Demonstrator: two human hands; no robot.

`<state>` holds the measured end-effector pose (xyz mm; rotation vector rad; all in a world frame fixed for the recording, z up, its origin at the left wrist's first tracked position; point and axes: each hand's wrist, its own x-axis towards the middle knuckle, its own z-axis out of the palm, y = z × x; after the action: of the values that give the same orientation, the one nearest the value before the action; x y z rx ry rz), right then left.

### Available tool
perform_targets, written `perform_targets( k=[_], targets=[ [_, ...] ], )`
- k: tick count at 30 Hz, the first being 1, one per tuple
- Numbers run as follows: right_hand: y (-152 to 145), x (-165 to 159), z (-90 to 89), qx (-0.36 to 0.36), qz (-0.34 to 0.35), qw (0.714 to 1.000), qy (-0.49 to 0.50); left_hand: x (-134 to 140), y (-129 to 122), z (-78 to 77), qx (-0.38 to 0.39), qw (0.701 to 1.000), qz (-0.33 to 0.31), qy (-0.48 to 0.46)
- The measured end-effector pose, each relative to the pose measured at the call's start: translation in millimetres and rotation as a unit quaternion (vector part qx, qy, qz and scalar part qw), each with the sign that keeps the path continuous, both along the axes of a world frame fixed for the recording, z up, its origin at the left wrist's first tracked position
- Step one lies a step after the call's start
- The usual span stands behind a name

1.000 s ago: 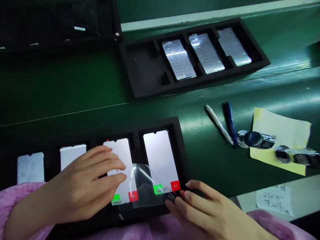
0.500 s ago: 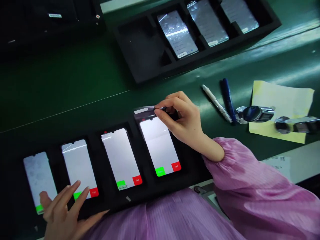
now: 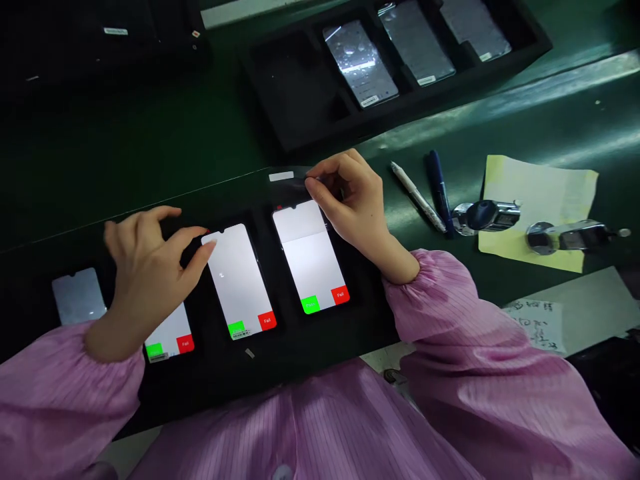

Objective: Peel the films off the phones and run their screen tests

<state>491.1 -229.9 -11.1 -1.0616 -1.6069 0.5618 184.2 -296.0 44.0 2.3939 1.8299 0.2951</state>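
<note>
Between its thumb and forefinger, my right hand [image 3: 353, 200] pinches a clear protective film [image 3: 300, 175] with a white label. The film is lifted at the top end of the rightmost lit phone [image 3: 313, 267], whose screen is white with a green box and a red "Fail" box. My left hand [image 3: 155, 260] is at the upper left corner of the neighbouring lit phone [image 3: 240, 287], thumb and forefinger slightly apart near a small red tab. Under that hand and forearm, another lit phone [image 3: 173, 330] is partly hidden. A dimmer phone [image 3: 77, 297] lies at the far left, partly covered by my sleeve.
Beyond my hands, a black tray [image 3: 300, 137] holds several phones in its slots. At right lie a white pen [image 3: 417, 197], a blue marker [image 3: 440, 187], yellow paper [image 3: 540, 180] and two shiny metal objects [image 3: 493, 215]. A handwritten sheet [image 3: 537, 323] lies nearer me.
My left hand has moved up from the lower ends of the left phones to the top corner of the third. My right hand has drawn the film farther up off the rightmost phone.
</note>
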Motion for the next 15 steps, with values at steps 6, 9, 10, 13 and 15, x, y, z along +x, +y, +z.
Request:
perform_targets(
  k=[6, 9, 10, 13, 15],
  targets=[
    [2.3, -2.0, -3.0, 0.013, 0.009, 1.000, -0.003, -3.1, 17.5, -8.9, 0.020, 0.999, -0.009, -0.026],
    [4.0, -2.4, -3.5, 0.013, 0.008, 1.000, -0.002, -4.0, 22.5, -10.0, 0.054, 0.997, -0.013, -0.045],
    [2.9, -1.3, -1.9, 0.011, 0.009, 1.000, -0.002, -2.2, 21.8, -8.5, 0.070, 0.996, -0.025, -0.052],
    [-11.6, 7.8, 11.5, 0.011, 0.029, 0.999, -0.035, 6.9, 1.9, 4.7, 0.070, 0.986, -0.114, -0.099],
    [-32.0, 18.9, 25.0, -0.002, 0.067, 0.993, -0.095, 14.0, -27.6, 17.2, -0.010, 0.968, -0.196, -0.157]
  ],
)
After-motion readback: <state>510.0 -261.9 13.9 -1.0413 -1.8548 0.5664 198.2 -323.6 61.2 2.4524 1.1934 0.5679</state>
